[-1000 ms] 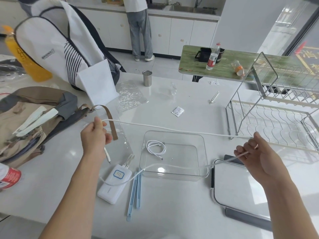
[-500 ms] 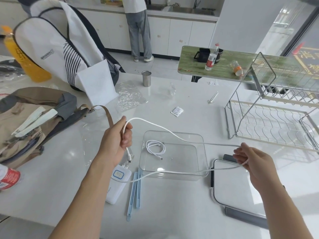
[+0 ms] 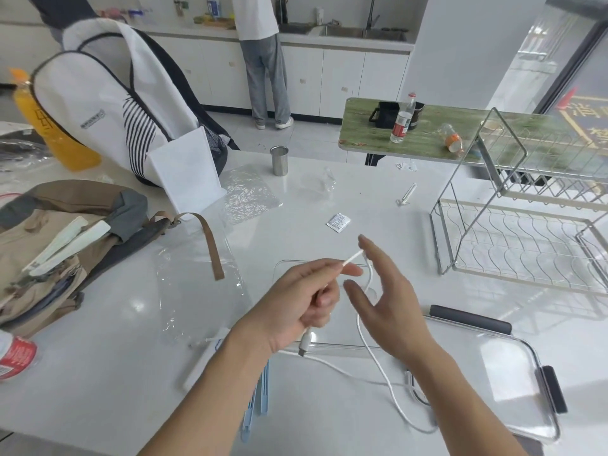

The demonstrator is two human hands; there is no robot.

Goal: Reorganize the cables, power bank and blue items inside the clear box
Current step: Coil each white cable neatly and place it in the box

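- Power bank (image 3: 200,363) sits on the bench at lower left, mostly behind the left forearm, blue items (image 3: 255,406) beside it; both remain outside the box.
- Left hand (image 3: 296,307) has moved in from the far left; fingers pinch the white cable (image 3: 378,366), plug dangling below the fist.
- Right hand (image 3: 391,301) is now spread, cable looped over it: coiling has started.
- Clear box (image 3: 286,268) lies beneath both hands.
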